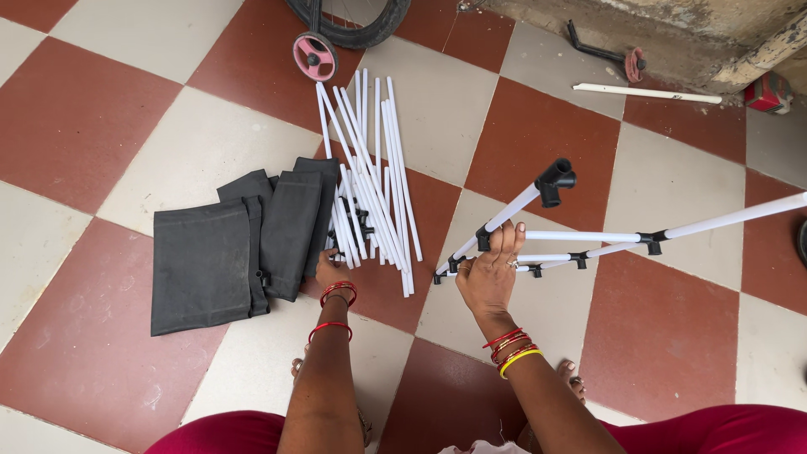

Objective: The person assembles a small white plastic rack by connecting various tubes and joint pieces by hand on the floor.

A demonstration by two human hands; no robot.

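Right hand (490, 271) clamped on white tube frame (588, 240) with black connectors, held above checkered floor (101, 126). Left hand (329, 271) reaches the loose white tubes (370, 181), fingers hidden, grip unclear. Just left: three dark fabric panels (244, 244). Beyond: pink wheel (314, 56), one stray tube (647, 92).

Frame assembly (588, 240): white tubes joined by black plastic connectors, being held tilted above the checkered floor, extending to the right.
Loose tubes (370, 181): white rods lying in a fanned bundle on the floor, some resting on black connectors.
Fabric panels (244, 244): dark grey, lying flat and overlapping, just left of the bundle.
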